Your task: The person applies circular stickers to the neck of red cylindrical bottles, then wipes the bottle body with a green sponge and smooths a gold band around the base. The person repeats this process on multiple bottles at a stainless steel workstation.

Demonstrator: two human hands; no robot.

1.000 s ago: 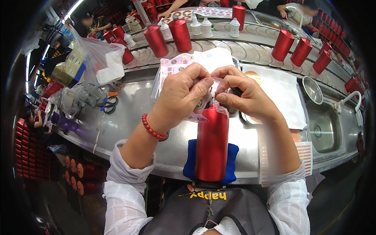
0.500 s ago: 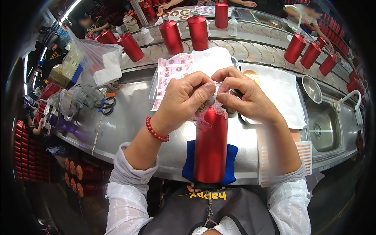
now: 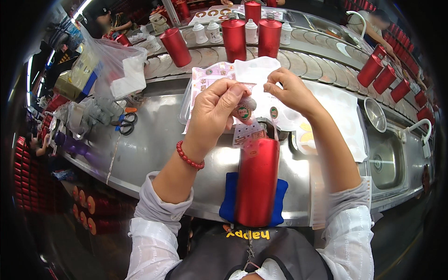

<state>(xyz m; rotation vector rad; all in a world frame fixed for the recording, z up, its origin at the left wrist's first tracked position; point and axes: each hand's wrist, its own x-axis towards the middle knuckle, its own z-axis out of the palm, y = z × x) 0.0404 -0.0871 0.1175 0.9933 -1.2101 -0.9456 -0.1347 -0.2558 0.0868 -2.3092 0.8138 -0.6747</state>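
Your left hand [image 3: 219, 109] was pinching a small round sticker [image 3: 243, 112] between thumb and forefinger, just above the neck of the red cylinder [image 3: 257, 179] that lay on its side on a blue cushion [image 3: 278, 205] at the near edge of the steel counter [image 3: 154, 144]. Half a second earlier both hands had been pressed close together over that neck; now your right hand [image 3: 290, 91] had drawn away toward the far side and was pinching the edge of a white backing sheet [image 3: 261, 74], with a second round sticker [image 3: 274, 112] showing on the sheet below it. So the two hands had parted, and it looked as though a sticker had come free of its sheet, which I would judge put you at the point of laying it on the cylinder rather than of peeling. A small printed tag [image 3: 245, 134] hung at the cylinder's neck, just beneath your left fingers. On the belt beyond, the upright red cylinders [image 3: 233, 39] had shifted along to the right since the earlier views. A pair of scissors [image 3: 125, 123] lay to your left near a clear plastic bag [image 3: 109, 65], and a round sink [image 3: 382, 163] sat well apart on your right
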